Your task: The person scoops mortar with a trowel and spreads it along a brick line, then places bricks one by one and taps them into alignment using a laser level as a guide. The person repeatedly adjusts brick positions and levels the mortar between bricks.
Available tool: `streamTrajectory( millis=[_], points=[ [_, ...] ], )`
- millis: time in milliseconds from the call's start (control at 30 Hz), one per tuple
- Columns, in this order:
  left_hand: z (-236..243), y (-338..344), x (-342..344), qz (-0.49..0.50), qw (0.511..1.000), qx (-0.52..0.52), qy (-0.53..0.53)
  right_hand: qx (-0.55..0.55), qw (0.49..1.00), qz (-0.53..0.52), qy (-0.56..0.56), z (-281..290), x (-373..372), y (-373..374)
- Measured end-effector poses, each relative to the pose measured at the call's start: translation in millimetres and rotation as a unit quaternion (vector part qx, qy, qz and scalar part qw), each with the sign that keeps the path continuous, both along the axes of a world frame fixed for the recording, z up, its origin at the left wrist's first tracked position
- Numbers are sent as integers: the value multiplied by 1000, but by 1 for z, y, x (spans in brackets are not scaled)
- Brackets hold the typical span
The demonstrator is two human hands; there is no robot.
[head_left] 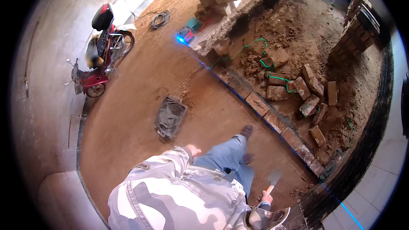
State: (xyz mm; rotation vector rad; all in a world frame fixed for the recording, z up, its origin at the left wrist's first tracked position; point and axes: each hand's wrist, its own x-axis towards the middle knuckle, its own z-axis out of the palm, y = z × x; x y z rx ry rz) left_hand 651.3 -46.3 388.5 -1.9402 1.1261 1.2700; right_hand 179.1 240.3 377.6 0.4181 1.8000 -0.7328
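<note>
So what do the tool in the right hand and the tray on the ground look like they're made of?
The trowel in the right hand looks like a dull grey metal blade on a pale, probably wooden, handle. The tray appears to be dark sheet metal or plastic, hard to tell, heaped with grey mortar-like mix. It sits on reddish dirt ground.

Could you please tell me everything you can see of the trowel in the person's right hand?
The trowel has a flat, grey, metal-looking blade, blurred in the picture, and a pale handle that looks wooden. The right hand grips the handle near the lower edge of the head view, with the blade pointing up and away over the reddish soil. It hangs beside the blue-jeaned leg and touches nothing but the hand. Whether mortar clings to it cannot be told.
</note>
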Motion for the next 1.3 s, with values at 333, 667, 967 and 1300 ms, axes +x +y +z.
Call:
streamTrajectory(
  millis=[333, 667, 967, 1300],
  points=[
    [-36, -273, 89, 66, 968, -242, 23, 94, 992, -22, 87, 12, 137, -36],
    [-119, -600, 147, 101, 757, -629, 143, 137, 980, -144, -22, -15, 331, -177],
    [-175, -695, 177, 76, 662, -696, 269, 22, 998, -13, -60, 35, 390, -357],
    [-203, -723, 196, 83, 721, -623, 291, 125, 988, -74, -50, 25, 397, -343]
  ],
)
